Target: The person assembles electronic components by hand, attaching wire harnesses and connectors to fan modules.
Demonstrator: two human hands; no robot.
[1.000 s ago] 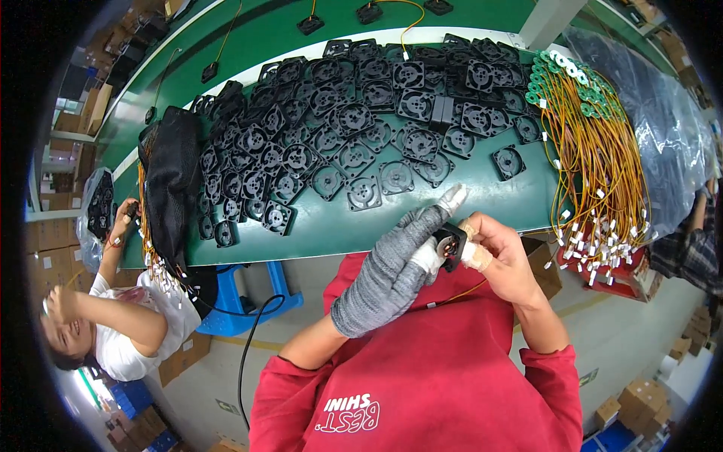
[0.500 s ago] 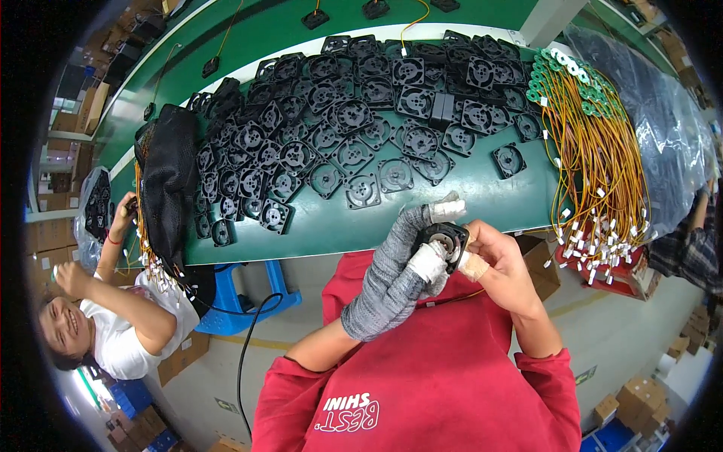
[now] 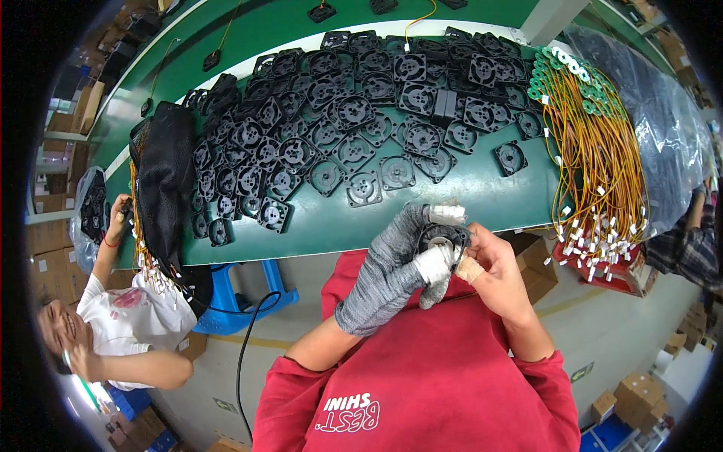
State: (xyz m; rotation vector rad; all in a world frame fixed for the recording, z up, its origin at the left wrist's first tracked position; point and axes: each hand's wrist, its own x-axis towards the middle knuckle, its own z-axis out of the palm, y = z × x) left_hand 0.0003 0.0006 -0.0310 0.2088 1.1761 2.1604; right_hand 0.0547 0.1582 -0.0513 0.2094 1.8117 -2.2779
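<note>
In front of my red top, just below the table's near edge, my left hand (image 3: 388,275) holds a small square black fan housing (image 3: 444,235) with a pale, round part showing in it. This hand wears a grey knitted glove, and white tape wraps its thumb and a fingertip. My right hand (image 3: 503,277) is bare, with tan tape on the thumb. Its thumb and fingers pinch the right edge of the housing; a wire there is too small to make out. Many similar black fan housings (image 3: 361,187) lie heaped on the green table (image 3: 301,239) beyond.
At the right of the table lie green ring boards on yellow-brown wires (image 3: 595,151) with white plugs, beside clear plastic sheeting (image 3: 663,135). A black mesh bag (image 3: 167,181) hangs over the left end. A co-worker (image 3: 135,324) sits left, near a blue stool (image 3: 241,297).
My hands stay nearly in place, while the housing has tilted and its pale centre shows differently. The co-worker's near arm has dropped and the hand moved toward the head.
</note>
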